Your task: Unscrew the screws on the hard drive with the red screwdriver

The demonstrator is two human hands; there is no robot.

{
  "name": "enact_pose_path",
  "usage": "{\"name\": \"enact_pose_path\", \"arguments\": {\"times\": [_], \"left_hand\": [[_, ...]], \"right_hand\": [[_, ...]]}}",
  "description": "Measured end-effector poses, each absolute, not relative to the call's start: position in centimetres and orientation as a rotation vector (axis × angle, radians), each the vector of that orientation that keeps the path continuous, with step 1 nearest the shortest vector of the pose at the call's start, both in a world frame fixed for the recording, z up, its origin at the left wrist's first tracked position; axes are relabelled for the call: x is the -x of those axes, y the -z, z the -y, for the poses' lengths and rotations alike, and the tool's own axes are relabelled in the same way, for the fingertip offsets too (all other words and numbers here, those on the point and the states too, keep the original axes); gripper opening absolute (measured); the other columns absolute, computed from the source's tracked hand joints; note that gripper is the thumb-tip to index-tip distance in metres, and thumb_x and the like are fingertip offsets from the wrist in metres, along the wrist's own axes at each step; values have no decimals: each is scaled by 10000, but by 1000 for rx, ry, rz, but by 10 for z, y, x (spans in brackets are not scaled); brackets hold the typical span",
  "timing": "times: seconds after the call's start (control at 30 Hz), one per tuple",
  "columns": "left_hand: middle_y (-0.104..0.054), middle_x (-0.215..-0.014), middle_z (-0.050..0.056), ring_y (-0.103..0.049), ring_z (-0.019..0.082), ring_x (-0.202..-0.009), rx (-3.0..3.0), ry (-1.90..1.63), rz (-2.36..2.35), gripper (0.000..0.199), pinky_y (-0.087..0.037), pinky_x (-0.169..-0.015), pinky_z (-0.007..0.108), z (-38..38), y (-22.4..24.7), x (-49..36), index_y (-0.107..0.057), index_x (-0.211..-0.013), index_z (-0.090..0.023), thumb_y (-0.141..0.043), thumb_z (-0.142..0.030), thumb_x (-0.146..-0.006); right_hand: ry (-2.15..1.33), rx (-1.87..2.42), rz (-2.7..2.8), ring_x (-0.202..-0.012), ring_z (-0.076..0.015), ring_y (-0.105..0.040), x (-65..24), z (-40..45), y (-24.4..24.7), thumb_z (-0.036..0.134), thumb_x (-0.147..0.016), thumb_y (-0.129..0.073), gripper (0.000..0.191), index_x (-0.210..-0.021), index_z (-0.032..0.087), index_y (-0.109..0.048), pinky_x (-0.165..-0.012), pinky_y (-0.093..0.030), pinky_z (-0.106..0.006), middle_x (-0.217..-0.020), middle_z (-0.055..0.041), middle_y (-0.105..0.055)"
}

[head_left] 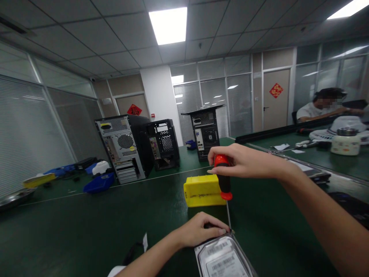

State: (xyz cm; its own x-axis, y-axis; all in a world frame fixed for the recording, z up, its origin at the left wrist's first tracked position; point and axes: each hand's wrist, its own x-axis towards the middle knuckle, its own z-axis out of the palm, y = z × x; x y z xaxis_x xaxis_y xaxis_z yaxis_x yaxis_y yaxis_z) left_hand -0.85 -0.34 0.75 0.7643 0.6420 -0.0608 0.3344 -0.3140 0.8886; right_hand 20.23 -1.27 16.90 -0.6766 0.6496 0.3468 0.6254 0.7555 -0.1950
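Upright over the table, a red and black screwdriver (224, 182) is gripped at the top of its handle by my right hand (239, 159), fingers closed around it. Its thin shaft runs down to the far corner of a silver hard drive (223, 256) with white labels, which lies at the bottom edge of the view. My left hand (198, 230) is closed at the far edge of that drive, thumb and forefinger together beside the screwdriver's tip. Whatever the tip touches is too small to make out. Just behind the hands sits a yellow plastic bin (201, 192).
Three black computer cases (138, 142) stand along the back of the green table (100, 227). A blue tray (99, 182) is at the left. On the right are a flat metal device (313, 173) and a white jar (346, 142); a person (323, 105) sits beyond a low divider.
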Motion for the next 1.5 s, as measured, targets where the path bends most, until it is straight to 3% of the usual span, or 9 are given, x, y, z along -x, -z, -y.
{"name": "enact_pose_path", "arguments": {"times": [0.13, 0.3, 0.67, 0.87, 1.1, 1.3, 1.5], "left_hand": [[-738, -1138, 132, -673, 231, -1010, -1933, -364, -766, 350, -488, -865, 296, 3, -8, 9, -718, -1181, -95, -602, -289, -913], [-730, -1153, 143, -669, 239, -995, -1944, -358, -787, 366, -481, -846, 302, 0, -5, 8, -709, -1195, -95, -614, -299, -906], [-749, -1092, 112, -673, 206, -913, -1933, -382, -793, 334, -473, -788, 268, -1, 1, 7, -734, -1153, -116, -616, -298, -901], [-740, -1117, 116, -669, 212, -943, -1928, -372, -783, 330, -477, -801, 280, 0, -2, 7, -731, -1158, -121, -615, -300, -907], [-733, -1134, 130, -671, 215, -959, -1912, -346, -772, 332, -487, -821, 291, 4, -11, 6, -725, -1164, -107, -608, -294, -916], [-740, -1124, 86, -673, 200, -963, -1917, -350, -778, 299, -492, -823, 280, 3, -9, 7, -736, -1153, -161, -614, -303, -920], [-738, -1141, 95, -677, 210, -973, -1916, -355, -781, 310, -498, -820, 284, 3, -7, 7, -736, -1157, -155, -614, -307, -916]], "right_hand": [[99, 1082, 2484, -608, -175, -566, -199, 9, -166, 653, -892, -500, 461, -860, 212, -630, -535, -373, -284, -718, -13, -636], [313, 1184, 2381, -554, -180, -527, -195, 4, -163, 616, -908, -467, 474, -727, 208, -629, -523, -301, -294, -605, -21, -602], [344, 1278, 2347, -552, -196, -526, -193, 3, -163, 698, -889, -390, 587, -718, 195, -640, -533, -299, -308, -622, -48, -621], [195, 1201, 2438, -654, -204, -571, -201, 10, -167, 461, -926, -409, 349, -901, 209, -649, -578, -346, -303, -747, -43, -658], [35, 1138, 2469, -663, -182, -590, -202, 9, -167, 585, -940, -427, 417, -869, 226, -626, -587, -376, -293, -752, -8, -651], [64, 1191, 2413, -609, -188, -553, -198, 5, -165, 709, -894, -420, 546, -808, 201, -602, -555, -350, -301, -714, -27, -620], [118, 1167, 2373, -648, -200, -533, -191, 4, -160, 663, -907, -436, 499, -734, 208, -545, -586, -327, -312, -737, -33, -608]]}}
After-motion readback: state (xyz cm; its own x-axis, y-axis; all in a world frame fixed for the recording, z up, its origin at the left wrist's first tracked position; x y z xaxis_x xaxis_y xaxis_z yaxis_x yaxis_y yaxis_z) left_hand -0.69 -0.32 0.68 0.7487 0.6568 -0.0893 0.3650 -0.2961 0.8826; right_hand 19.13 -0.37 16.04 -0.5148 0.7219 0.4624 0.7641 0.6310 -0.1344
